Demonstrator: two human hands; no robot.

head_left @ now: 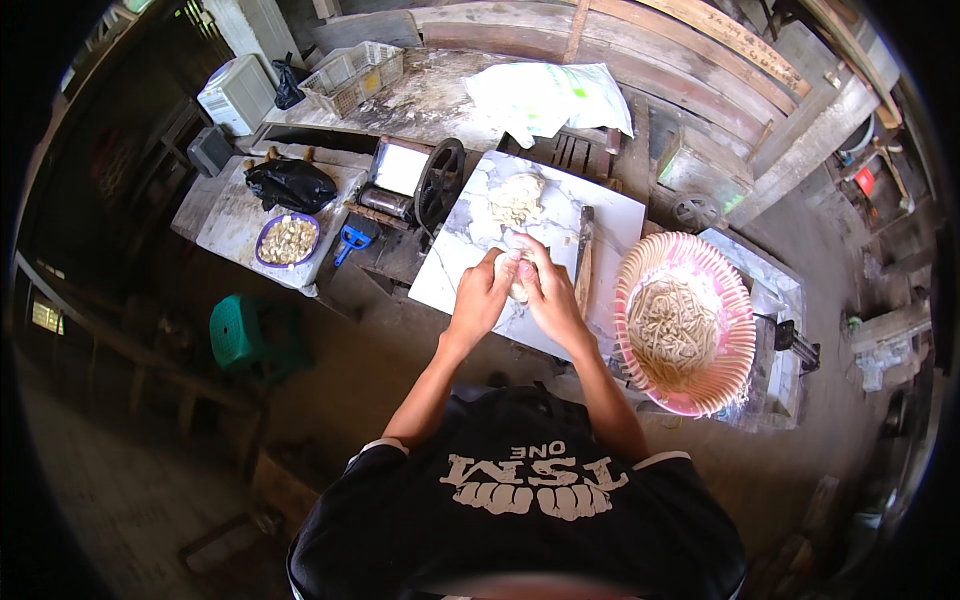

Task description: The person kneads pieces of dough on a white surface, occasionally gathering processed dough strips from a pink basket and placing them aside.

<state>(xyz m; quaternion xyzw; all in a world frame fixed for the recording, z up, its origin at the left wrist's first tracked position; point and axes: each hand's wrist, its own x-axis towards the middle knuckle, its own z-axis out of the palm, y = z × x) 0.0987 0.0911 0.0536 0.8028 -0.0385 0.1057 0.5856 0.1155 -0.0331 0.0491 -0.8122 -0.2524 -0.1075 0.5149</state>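
Note:
My left hand (482,298) and my right hand (551,299) meet over the near half of a white marble-patterned board (463,240). Between them they press a lump of pale dough (517,289), with fingers curled round it and thumbs close together. My hands cover much of the lump. Further back on the board sits a pile of pale dough pieces (516,200). Right of my hands lies a long tool with a dark end and a wooden length (585,262). A pink-rimmed basket (742,335) full of dough strips (672,330) stands to the right.
Left of the board stands a machine with a dark handwheel (440,185). On the left table are a purple bowl (262,258) of pale pieces and a black plastic bag (290,185). A blue brush (354,238), green stool (232,332), white sack (555,100) and crate (355,78) surround these.

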